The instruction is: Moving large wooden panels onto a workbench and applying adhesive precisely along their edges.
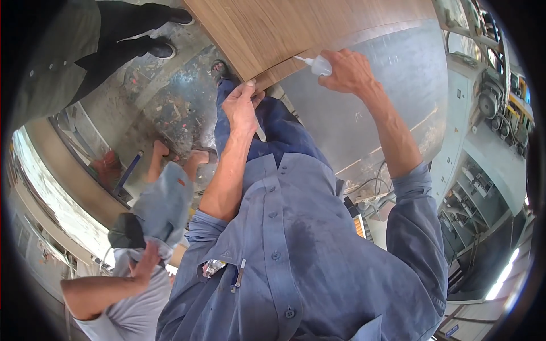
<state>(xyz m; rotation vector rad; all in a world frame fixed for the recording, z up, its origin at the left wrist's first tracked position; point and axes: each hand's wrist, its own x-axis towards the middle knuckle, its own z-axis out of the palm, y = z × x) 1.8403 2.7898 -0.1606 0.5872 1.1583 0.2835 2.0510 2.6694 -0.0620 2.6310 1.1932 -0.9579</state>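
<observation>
A large wood-grain board (324, 25) lies at the top of the view, partly over a grey metal table (369, 96). Along its near edge runs a narrow wood-grain strip (282, 72), with a thin dark gap between the two. My left hand (242, 108) is closed, pinching the left end of this strip by the board's corner. In my right hand (350, 71) is a translucent white squeeze bottle (320, 66), tilted sideways. Its thin nozzle points left, at or just above the gap; whether it touches I cannot tell.
A person in dark trousers (125, 45) stands at the upper left. Another person in a grey shirt (133, 284) is close on my left. Scraps litter the floor (170, 96). Cables (375, 184) hang by the table's near edge, and grey cabinets (455, 125) stand at the right.
</observation>
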